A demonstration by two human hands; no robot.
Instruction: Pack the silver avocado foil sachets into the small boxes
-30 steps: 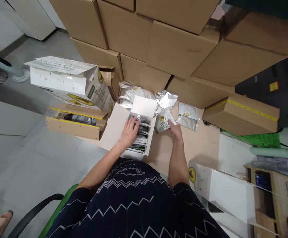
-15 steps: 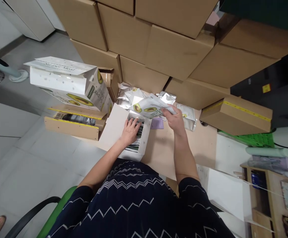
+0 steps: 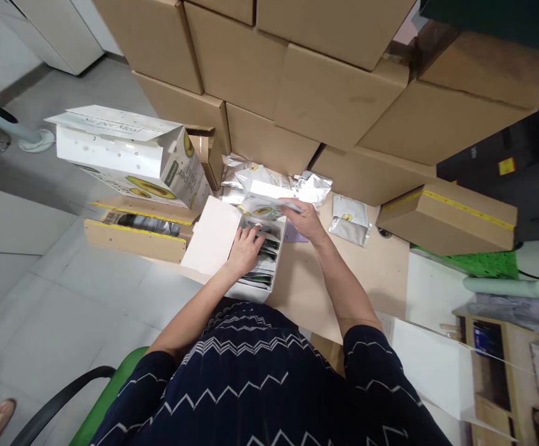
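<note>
The printed pouch (image 3: 261, 209) has shifted leftward in the last half-second and is now at the far end of the open white box (image 3: 251, 292), near the pouches standing inside (image 3: 264, 265); the right hand (image 3: 304, 220) pinches its edge, forearm (image 3: 344, 279) slanting over the desk (image 3: 297, 285); the left hand (image 3: 245, 251) rests on the row, fingers (image 3: 251, 233) slightly apart.

You have cool, fairly even light that seems to fall from above. It glares off the crumpled silver foil pouches (image 3: 315, 188) and brightens the open white cardboard box (image 3: 211, 236), with soft shadow beside it on the pale wooden worktop (image 3: 353, 272). Wide-angle distortion stretches the light-brown wooden shelf unit (image 3: 519, 356), blurry at your right edge.
</note>
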